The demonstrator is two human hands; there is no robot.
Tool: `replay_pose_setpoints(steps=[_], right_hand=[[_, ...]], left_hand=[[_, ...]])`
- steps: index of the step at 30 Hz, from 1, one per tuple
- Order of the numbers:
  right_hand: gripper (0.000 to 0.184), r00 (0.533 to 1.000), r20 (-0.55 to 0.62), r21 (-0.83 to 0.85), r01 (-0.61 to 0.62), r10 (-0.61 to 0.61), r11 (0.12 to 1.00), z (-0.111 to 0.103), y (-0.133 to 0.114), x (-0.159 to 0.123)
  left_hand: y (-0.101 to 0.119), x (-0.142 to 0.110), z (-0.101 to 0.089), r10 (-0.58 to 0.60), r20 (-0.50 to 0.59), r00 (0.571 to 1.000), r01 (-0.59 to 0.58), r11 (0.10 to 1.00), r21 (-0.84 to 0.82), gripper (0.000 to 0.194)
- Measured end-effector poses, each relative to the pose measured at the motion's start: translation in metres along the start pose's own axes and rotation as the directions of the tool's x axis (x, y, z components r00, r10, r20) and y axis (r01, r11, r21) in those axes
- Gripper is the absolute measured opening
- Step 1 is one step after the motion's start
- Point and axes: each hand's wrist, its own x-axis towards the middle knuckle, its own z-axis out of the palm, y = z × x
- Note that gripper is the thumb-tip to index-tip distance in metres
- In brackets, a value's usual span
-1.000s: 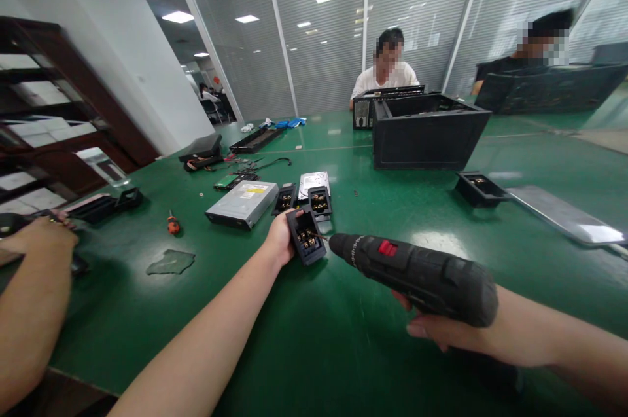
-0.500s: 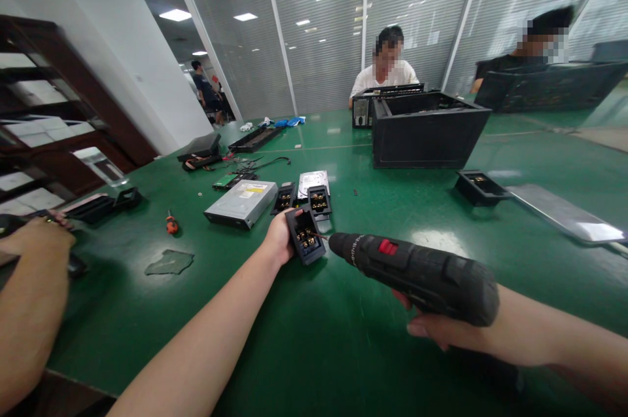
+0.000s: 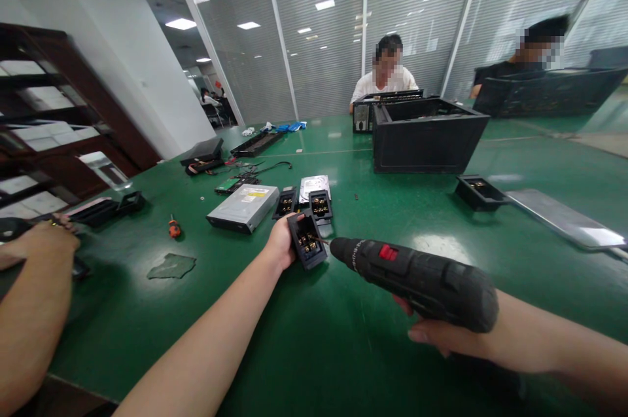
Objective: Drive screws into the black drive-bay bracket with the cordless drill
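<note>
My left hand (image 3: 282, 243) is closed around the side of a small black plastic box (image 3: 307, 253), tilted up over the table. Brass-coloured terminals show inside the box. In my right hand (image 3: 436, 332) is a black cordless drill (image 3: 417, 279) with a red switch on top, pointing left. Its thin bit reaches the box's open side near the terminals; whether the tip touches one I cannot tell. Just behind lie two similar black boxes, one at the left (image 3: 285, 202) and one at the right (image 3: 320, 205), beside a hard drive (image 3: 315, 188).
A silver optical drive (image 3: 245, 206), an orange screwdriver (image 3: 174, 227) and a glassy shard (image 3: 171, 266) lie on the left. Another person's arm (image 3: 44, 273) works at the far left. Black computer cases (image 3: 429, 142) stand at the back; another terminal box (image 3: 479, 192) is at the right.
The whole view has shifted slightly, with things sitting a little lower. Both hands keep their holds on the box and the drill, and the bit stays at the box.
</note>
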Motion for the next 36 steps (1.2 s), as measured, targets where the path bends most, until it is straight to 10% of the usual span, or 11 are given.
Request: replay_pose_setpoints(steps=[36], right_hand=[[0.032,0.999,0.045,0.045,0.010,-0.012,0.999,0.000,0.012,0.003]], left_hand=[[-0.003,0.008,-0.005,-0.002,0.029,1.000,0.002,1.000,0.004,0.018]])
